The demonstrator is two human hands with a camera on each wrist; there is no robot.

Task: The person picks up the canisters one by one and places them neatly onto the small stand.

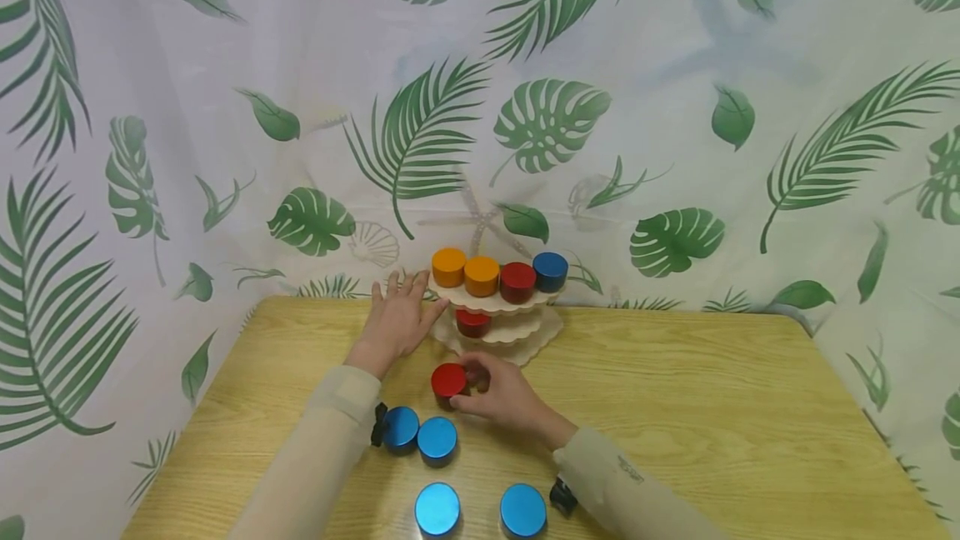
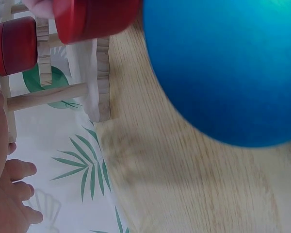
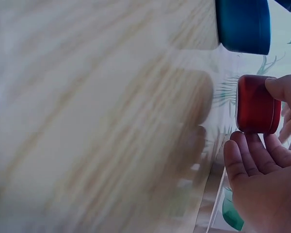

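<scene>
My right hand (image 1: 504, 394) holds a round red tin (image 1: 448, 379) between thumb and fingertips, in front of a tiered wooden stand (image 1: 542, 342) with scalloped edges. In the right wrist view the thumb lies on one side of the red tin (image 3: 254, 104) and the fingertips on the other. My left hand (image 1: 397, 317) is at the stand's left side, fingers spread and straight, thumb at the top tier's edge. On that tier sit two orange tins (image 1: 448, 267), a red tin (image 1: 517, 282) and a dark blue tin (image 1: 551, 272). Another red tin (image 1: 472, 323) is on the tier below.
Two blue tins (image 1: 437, 440) stand side by side near my left forearm. Two more, a blue tin (image 1: 437, 510) and a second blue tin (image 1: 523, 511), are at the near edge of view. A leaf-patterned curtain (image 1: 675, 148) hangs behind the wooden table (image 1: 712, 407).
</scene>
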